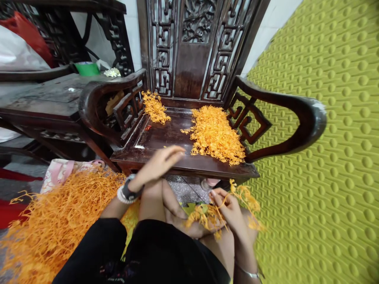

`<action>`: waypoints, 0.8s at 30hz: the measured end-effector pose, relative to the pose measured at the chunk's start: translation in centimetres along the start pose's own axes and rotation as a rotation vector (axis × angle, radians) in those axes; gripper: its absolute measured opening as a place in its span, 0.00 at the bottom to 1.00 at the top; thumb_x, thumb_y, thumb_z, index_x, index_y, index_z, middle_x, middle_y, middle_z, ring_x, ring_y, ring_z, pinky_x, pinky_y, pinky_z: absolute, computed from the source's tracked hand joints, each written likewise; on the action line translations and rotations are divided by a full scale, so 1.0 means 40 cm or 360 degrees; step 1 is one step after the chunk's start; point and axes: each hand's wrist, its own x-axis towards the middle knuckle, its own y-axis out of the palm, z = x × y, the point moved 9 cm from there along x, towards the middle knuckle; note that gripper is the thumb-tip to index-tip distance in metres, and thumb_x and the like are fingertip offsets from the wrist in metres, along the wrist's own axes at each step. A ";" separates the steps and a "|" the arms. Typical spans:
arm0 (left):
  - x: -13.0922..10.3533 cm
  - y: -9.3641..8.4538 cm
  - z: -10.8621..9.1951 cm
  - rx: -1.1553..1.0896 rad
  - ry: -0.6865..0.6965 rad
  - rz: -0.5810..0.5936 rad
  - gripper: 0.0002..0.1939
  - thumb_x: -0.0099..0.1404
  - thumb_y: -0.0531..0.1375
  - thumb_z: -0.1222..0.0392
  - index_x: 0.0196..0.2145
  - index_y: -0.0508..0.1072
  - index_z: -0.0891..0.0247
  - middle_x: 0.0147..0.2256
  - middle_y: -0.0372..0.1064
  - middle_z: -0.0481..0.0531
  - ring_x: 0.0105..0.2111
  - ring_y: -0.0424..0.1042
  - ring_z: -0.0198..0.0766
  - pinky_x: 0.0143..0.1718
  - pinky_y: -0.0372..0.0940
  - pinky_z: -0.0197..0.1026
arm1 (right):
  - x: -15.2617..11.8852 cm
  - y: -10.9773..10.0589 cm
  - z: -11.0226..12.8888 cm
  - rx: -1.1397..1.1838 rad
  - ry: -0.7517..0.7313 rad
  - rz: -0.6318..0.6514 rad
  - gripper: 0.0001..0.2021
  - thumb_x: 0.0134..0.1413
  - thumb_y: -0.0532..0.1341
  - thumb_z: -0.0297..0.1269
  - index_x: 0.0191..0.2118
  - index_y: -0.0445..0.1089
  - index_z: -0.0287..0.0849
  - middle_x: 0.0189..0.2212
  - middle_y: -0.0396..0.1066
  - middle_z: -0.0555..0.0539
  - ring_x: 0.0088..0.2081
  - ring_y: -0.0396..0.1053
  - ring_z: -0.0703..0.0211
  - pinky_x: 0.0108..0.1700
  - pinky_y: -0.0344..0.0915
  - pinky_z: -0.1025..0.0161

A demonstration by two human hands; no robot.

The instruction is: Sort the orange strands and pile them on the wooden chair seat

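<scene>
My left hand (161, 163), slightly blurred, reaches over the front edge of a dark wooden chair seat (166, 136). Its fingers stretch to the right, and I make out nothing in them. Above my lap, my right hand (226, 207) is closed on orange strands (248, 199) with frilly, curled ends, which dangle on both sides of it. A large pile of small curly orange pieces (214, 132) covers the right part of the seat. Toward the back left of the seat lies a smaller orange pile (155, 107).
A big heap of long orange strands (65, 213) rises at my left, beside a white and pink bag (57, 173). A dark side table (44, 96) bears a green container (87, 69). The curved chair arm (296, 114) stands near a yellow-green bumpy surface (334, 165).
</scene>
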 end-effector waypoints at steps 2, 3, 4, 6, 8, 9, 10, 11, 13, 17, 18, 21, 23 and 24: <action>-0.067 0.134 -0.081 -0.0227 0.0082 0.0293 0.21 0.67 0.53 0.49 0.54 0.66 0.60 0.50 0.69 0.56 0.49 0.69 0.42 0.51 0.62 0.43 | 0.017 -0.003 0.017 0.0098 -0.0002 -0.0171 0.19 0.52 0.58 0.55 0.26 0.61 0.43 0.18 0.56 0.54 0.20 0.53 0.66 0.23 0.52 0.66; -0.093 0.186 -0.109 -0.0273 0.0103 0.0372 0.26 0.64 0.57 0.49 0.57 0.62 0.60 0.53 0.66 0.57 0.51 0.68 0.43 0.52 0.62 0.43 | 0.024 -0.005 0.025 0.0153 -0.0015 -0.0252 0.19 0.52 0.58 0.55 0.27 0.60 0.43 0.18 0.55 0.54 0.20 0.52 0.66 0.23 0.51 0.67; -0.110 0.226 -0.126 -0.0287 0.0107 0.0396 0.31 0.62 0.60 0.49 0.60 0.59 0.59 0.55 0.63 0.58 0.51 0.67 0.44 0.53 0.61 0.44 | 0.030 -0.006 0.032 0.0209 -0.0030 -0.0316 0.18 0.52 0.58 0.54 0.28 0.58 0.44 0.18 0.55 0.55 0.19 0.51 0.67 0.22 0.51 0.67; -0.121 0.274 -0.133 -0.0256 0.0093 0.0365 0.33 0.61 0.60 0.52 0.61 0.56 0.58 0.57 0.61 0.57 0.51 0.66 0.44 0.53 0.61 0.44 | 0.038 -0.009 0.043 0.0300 -0.0055 -0.0379 0.17 0.51 0.59 0.52 0.30 0.54 0.45 0.18 0.54 0.57 0.19 0.50 0.67 0.22 0.51 0.68; -0.111 0.293 -0.117 -0.0195 0.0072 0.0337 0.26 0.65 0.57 0.56 0.59 0.58 0.56 0.52 0.65 0.54 0.48 0.68 0.42 0.51 0.62 0.44 | 0.041 -0.020 0.050 0.0333 -0.0060 -0.0361 0.18 0.47 0.62 0.49 0.31 0.54 0.46 0.19 0.54 0.58 0.19 0.51 0.68 0.22 0.53 0.68; -0.104 0.295 -0.105 -0.0148 0.0072 0.0349 0.22 0.66 0.55 0.58 0.57 0.61 0.56 0.49 0.68 0.53 0.46 0.69 0.40 0.50 0.62 0.43 | 0.040 -0.028 0.053 0.0314 -0.0060 -0.0318 0.18 0.45 0.64 0.48 0.30 0.55 0.46 0.19 0.55 0.57 0.20 0.53 0.68 0.23 0.55 0.68; -0.097 0.295 -0.094 -0.0094 0.0078 0.0393 0.19 0.66 0.54 0.59 0.55 0.64 0.56 0.47 0.69 0.51 0.44 0.69 0.39 0.49 0.62 0.42 | 0.037 -0.037 0.058 0.0287 -0.0063 -0.0250 0.18 0.43 0.66 0.48 0.30 0.56 0.45 0.21 0.56 0.56 0.21 0.55 0.67 0.25 0.58 0.67; -0.091 0.292 -0.082 -0.0033 0.0083 0.0453 0.16 0.66 0.55 0.58 0.52 0.67 0.56 0.45 0.70 0.51 0.43 0.69 0.39 0.48 0.62 0.41 | 0.033 -0.046 0.063 0.0261 -0.0070 -0.0162 0.18 0.41 0.67 0.48 0.30 0.58 0.45 0.22 0.59 0.55 0.23 0.58 0.66 0.27 0.60 0.67; -0.085 0.281 -0.058 0.0113 0.0075 0.0567 0.12 0.66 0.56 0.56 0.45 0.71 0.58 0.43 0.70 0.51 0.42 0.69 0.38 0.46 0.62 0.40 | 0.019 -0.068 0.078 0.0228 -0.0094 0.0007 0.20 0.38 0.69 0.49 0.32 0.62 0.45 0.26 0.64 0.51 0.26 0.63 0.63 0.30 0.64 0.65; -0.095 0.269 -0.031 0.0350 0.0090 0.0783 0.14 0.66 0.55 0.52 0.32 0.75 0.62 0.35 0.71 0.51 0.36 0.69 0.38 0.40 0.61 0.39 | -0.013 -0.091 0.109 0.0136 -0.0059 0.0371 0.21 0.36 0.71 0.49 0.33 0.67 0.43 0.25 0.65 0.51 0.24 0.61 0.64 0.26 0.61 0.66; -0.100 0.270 -0.032 0.0398 0.0109 0.0818 0.15 0.67 0.54 0.51 0.30 0.74 0.63 0.32 0.70 0.50 0.35 0.68 0.38 0.39 0.60 0.39 | -0.020 -0.092 0.115 0.0070 -0.0038 0.0454 0.19 0.38 0.70 0.49 0.32 0.68 0.41 0.22 0.63 0.52 0.22 0.59 0.66 0.24 0.59 0.68; -0.111 0.269 -0.045 0.0351 0.0102 0.0857 0.17 0.70 0.49 0.52 0.30 0.72 0.63 0.28 0.68 0.48 0.31 0.66 0.36 0.34 0.58 0.37 | -0.030 -0.120 0.127 -0.0120 -0.0019 0.0469 0.17 0.46 0.66 0.50 0.26 0.68 0.39 0.18 0.59 0.53 0.20 0.55 0.68 0.21 0.53 0.69; -0.118 0.265 -0.059 0.0190 0.0047 0.0879 0.16 0.71 0.48 0.52 0.36 0.71 0.62 0.30 0.69 0.47 0.30 0.66 0.34 0.32 0.57 0.35 | -0.038 -0.146 0.135 -0.0179 -0.0037 0.0394 0.19 0.47 0.65 0.52 0.24 0.68 0.38 0.18 0.59 0.52 0.20 0.56 0.68 0.21 0.52 0.69; -0.123 0.264 -0.067 0.0130 0.0038 0.0911 0.15 0.71 0.48 0.51 0.37 0.70 0.62 0.31 0.69 0.46 0.29 0.66 0.33 0.31 0.56 0.35 | -0.045 -0.158 0.140 -0.0191 -0.0053 0.0363 0.20 0.47 0.65 0.53 0.23 0.68 0.38 0.18 0.60 0.52 0.20 0.56 0.68 0.21 0.52 0.69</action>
